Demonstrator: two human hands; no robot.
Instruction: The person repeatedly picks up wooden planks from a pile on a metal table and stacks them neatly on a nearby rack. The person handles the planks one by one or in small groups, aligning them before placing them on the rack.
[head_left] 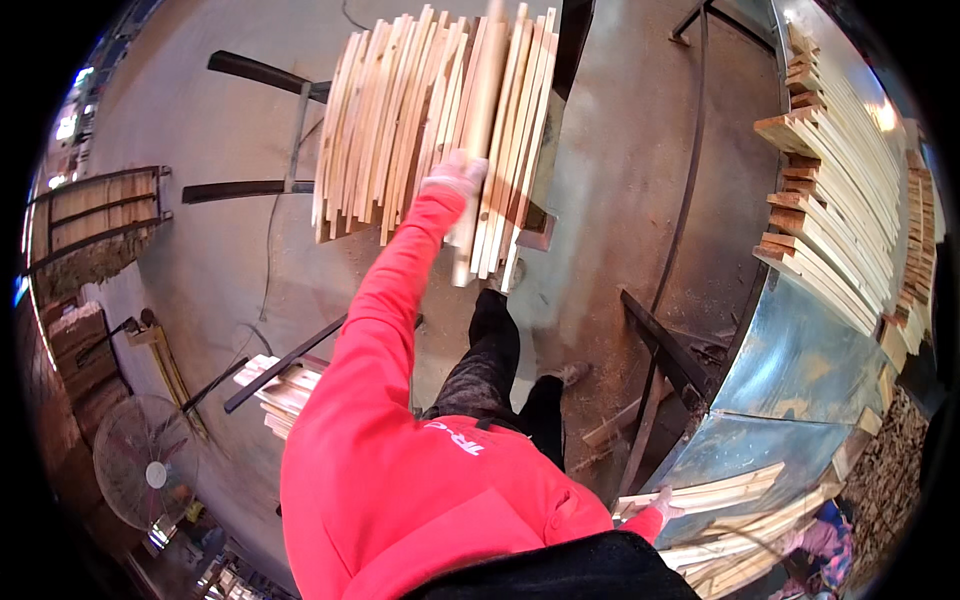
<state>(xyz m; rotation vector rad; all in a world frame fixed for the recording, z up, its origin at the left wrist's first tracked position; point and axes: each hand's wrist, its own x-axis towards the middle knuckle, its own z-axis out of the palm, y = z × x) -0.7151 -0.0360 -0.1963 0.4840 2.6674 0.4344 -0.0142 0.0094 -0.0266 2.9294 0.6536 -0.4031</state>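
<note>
My left arm reaches forward to a stack of pale wooden slats (385, 120), set side by side on edge. There my left hand (458, 173) is closed around one wooden slat (484, 100), which is slightly blurred and stands out above its neighbours. At the lower right, my right hand (665, 505) is closed on a wooden board (725, 491) lying on the metal-topped table (790, 350). Its fingers are small in view and partly hidden. Several more boards (740, 545) lie beside that one.
A long row of stacked boards (840, 200) lines the right table. Dark metal bars (265, 75) stick out left of the slat stack. Behind my left arm lie more slats (285, 390). A round fan (150, 465) stands lower left. Another person's patterned sleeve (825, 540) shows lower right.
</note>
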